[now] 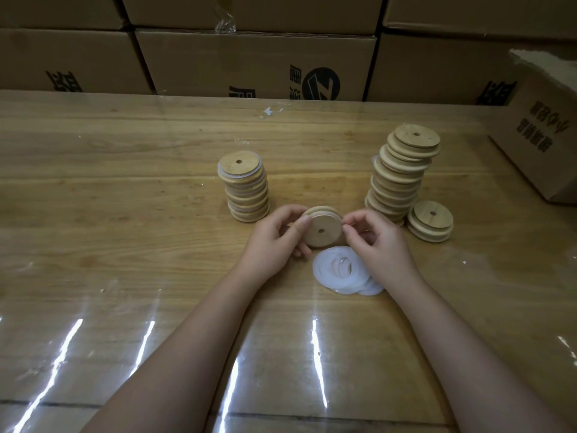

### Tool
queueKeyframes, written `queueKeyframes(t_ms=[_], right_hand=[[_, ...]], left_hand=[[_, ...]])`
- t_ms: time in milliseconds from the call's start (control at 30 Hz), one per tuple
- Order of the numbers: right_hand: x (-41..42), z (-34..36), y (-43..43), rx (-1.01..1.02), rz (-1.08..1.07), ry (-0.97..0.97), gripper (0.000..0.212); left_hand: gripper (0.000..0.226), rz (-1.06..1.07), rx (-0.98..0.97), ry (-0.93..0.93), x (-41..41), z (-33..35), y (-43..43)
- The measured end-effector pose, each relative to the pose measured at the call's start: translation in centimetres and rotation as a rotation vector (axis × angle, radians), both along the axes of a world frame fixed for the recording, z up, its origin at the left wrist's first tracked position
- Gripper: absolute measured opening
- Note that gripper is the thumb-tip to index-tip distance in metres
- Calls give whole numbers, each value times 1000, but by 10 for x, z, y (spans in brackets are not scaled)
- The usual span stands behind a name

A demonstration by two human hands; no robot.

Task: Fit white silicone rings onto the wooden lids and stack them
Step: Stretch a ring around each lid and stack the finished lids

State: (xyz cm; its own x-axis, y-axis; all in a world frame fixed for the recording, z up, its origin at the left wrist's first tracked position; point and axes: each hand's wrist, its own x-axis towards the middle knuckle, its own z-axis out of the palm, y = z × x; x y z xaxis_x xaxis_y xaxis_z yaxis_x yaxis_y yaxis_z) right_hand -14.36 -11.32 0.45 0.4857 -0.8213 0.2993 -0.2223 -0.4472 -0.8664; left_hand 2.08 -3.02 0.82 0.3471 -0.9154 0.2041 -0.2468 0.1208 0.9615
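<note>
A round wooden lid (pixel 321 228) with a small centre hole is held tilted between both hands above the table. My left hand (pixel 274 239) grips its left edge, thumb across the face. My right hand (pixel 379 242) pinches the lid's right rim, where a thin white silicone ring shows along the edge. Several loose white silicone rings (pixel 338 271) lie in a pile just below the lid. A stack of ringed lids (pixel 245 185) stands to the left. A taller leaning stack of bare lids (pixel 401 173) stands to the right, with a short stack (pixel 431 221) beside it.
The wooden table (pixel 125 198) is covered with clear glossy film. Cardboard boxes (pixel 256 67) line the far edge, and another box (pixel 540 135) sits at the right. A scrap of tape (pixel 270 111) lies near the back.
</note>
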Motion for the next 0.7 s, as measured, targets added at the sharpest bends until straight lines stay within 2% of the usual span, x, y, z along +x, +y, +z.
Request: queueKeyframes(t_ms=[233,600,700], right_hand=[[0,2,2,6,11,-45,28],[0,2,0,46,1,-27,26],[0,2,1,42,7,-26,25]], left_hand=[[18,29,-5,18,0,5,1],[17,28,22,3,-1,7,2],[12,26,10,-52,-1,4,2]])
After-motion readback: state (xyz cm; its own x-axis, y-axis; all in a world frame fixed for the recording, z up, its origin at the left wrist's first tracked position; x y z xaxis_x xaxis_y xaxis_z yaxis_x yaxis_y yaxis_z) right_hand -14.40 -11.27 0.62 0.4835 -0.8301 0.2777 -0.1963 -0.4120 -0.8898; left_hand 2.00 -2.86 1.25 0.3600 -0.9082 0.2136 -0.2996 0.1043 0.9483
